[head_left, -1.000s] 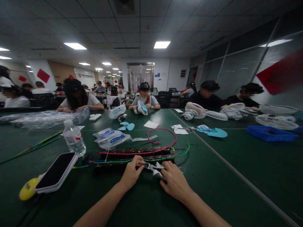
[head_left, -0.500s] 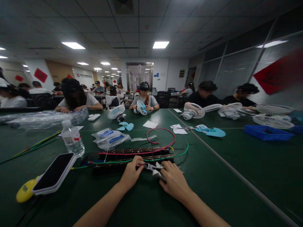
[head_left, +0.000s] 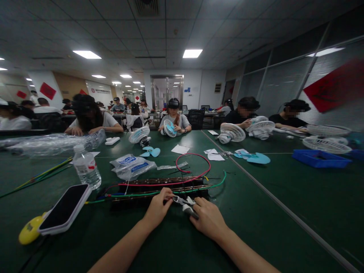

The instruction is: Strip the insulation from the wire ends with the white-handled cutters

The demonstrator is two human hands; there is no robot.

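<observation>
My right hand point(head_left: 209, 218) is wrapped round the white-and-grey handles of a small pair of pliers point(head_left: 187, 207), whose metal jaws point left. Right at the jaw tips, my left hand point(head_left: 158, 206) is closed in a pinch; what it grips, if anything, is too small to make out. Just beyond both hands lies a long black rail assembly point(head_left: 159, 192) with copper-coloured strips. A red wire point(head_left: 159, 184) runs along it and loops up at the right, and a green wire point(head_left: 170, 192) lies along its nearer side.
To the left are a water bottle point(head_left: 87, 168), a phone point(head_left: 65, 208) and a yellow round object point(head_left: 31, 229). Plastic bags point(head_left: 132, 167) lie behind the rails. Across the table, co-workers sit among fan parts point(head_left: 231, 132), blue fan blades point(head_left: 256, 157) and a blue tray point(head_left: 321, 159).
The fingers of my right hand have shifted slightly down on the pliers' handles. My left hand keeps its place. At the far right, a co-worker has raised a white fan part upright.
</observation>
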